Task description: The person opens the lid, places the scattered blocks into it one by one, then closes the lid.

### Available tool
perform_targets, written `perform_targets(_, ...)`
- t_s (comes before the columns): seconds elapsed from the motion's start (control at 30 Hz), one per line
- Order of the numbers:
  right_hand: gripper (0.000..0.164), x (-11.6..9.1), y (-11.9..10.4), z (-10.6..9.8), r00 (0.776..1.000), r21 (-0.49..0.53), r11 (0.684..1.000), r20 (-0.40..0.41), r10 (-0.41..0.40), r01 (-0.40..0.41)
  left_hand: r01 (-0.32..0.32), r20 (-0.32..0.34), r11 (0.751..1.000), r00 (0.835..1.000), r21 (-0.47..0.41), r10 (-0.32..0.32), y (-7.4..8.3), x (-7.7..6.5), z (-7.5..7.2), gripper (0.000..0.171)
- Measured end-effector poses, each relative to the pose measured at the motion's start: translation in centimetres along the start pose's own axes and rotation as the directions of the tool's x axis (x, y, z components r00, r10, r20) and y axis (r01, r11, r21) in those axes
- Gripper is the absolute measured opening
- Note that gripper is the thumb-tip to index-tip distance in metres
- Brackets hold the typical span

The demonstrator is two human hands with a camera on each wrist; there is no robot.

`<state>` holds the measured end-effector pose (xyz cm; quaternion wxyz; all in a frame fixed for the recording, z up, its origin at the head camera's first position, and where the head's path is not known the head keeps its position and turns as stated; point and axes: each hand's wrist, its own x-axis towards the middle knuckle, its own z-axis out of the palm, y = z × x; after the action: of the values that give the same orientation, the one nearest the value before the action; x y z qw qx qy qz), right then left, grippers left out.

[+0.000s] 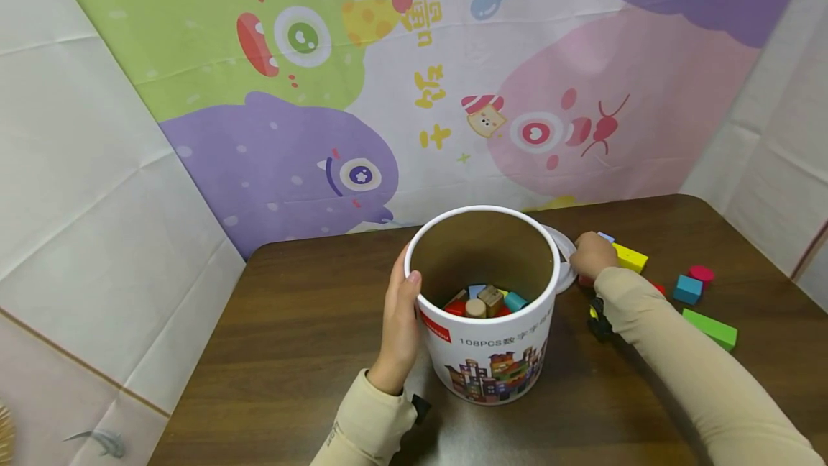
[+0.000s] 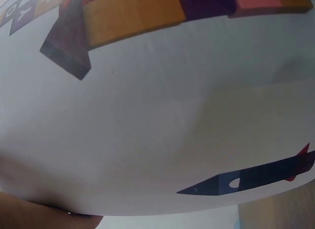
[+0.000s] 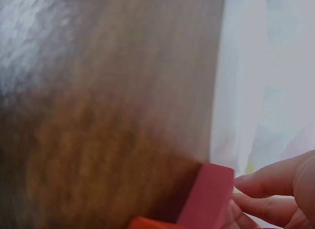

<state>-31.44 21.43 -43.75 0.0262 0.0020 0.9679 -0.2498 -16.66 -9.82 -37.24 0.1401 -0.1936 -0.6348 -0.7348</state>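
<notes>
A white printed bucket (image 1: 494,358) stands upright on the table, with several wooden blocks (image 1: 491,300) inside. My left hand (image 1: 399,315) holds its left side, the thumb at the rim and the fingers along the outer wall. In the left wrist view the bucket's printed wall (image 2: 138,125) fills most of the picture. Right of the bucket, my right hand (image 1: 593,256) is low over loose blocks beside the white lid (image 1: 568,279). The right wrist view shows its thumb and fingers pinching the edge of a red block (image 3: 209,194).
Loose blocks lie on the right of the table: a yellow block (image 1: 629,257), a blue block (image 1: 688,289), a red round piece (image 1: 701,274) and a green block (image 1: 710,329). A printed cloth (image 1: 453,92) hangs behind the table's back edge.
</notes>
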Motion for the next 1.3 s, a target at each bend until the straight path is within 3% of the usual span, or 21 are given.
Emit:
perform_targets(0.17, 0.045, -0.5, 0.0, -1.8, 0.999, 0.042, 0.998, 0.010, -0.044, 0.043, -0.006, 0.002, 1.000, 1.000, 0.002, 0.006, 0.0, 0.1, 0.0, 0.050)
perform_targets(0.37, 0.045, -1.5, 0.6, -4.0, 0.982, 0.097, 0.978, 0.026, -0.189, 0.186, -0.012, -0.001, 1.000, 1.000, -0.002, 0.012, -0.1, 0.1, 0.0, 0.050)
perform_targets(0.6, 0.044, -3.4, 2.0, -4.1, 0.934, -0.001, 0.942, 0.135, -0.331, 0.334, -0.003, -0.006, 1.000, 1.000, 0.005, 0.003, -0.2, -0.2, -0.2, 0.050)
perform_targets(0.8, 0.049, -5.1, 2.6, -3.7, 0.906, -0.058, 0.922, 0.220, -0.362, 0.382, 0.003, 0.005, 1.000, 1.000, 0.000, -0.003, -0.2, -0.2, -0.2, 0.050)
perform_targets(1.0, 0.051, -6.2, 3.2, -3.4, 0.917, -0.067, 0.936, 0.236, -0.322, 0.346, -0.005, 0.004, 1.000, 1.000, 0.000, 0.005, -0.3, -0.2, -0.1, 0.051)
perform_targets(1.3, 0.038, -6.5, 3.5, -3.1, 0.929, -0.100, 0.931, 0.157, -0.334, 0.352, -0.007, 0.001, 1.000, 1.000, -0.017, 0.007, -0.3, 0.0, -0.1, 0.051)
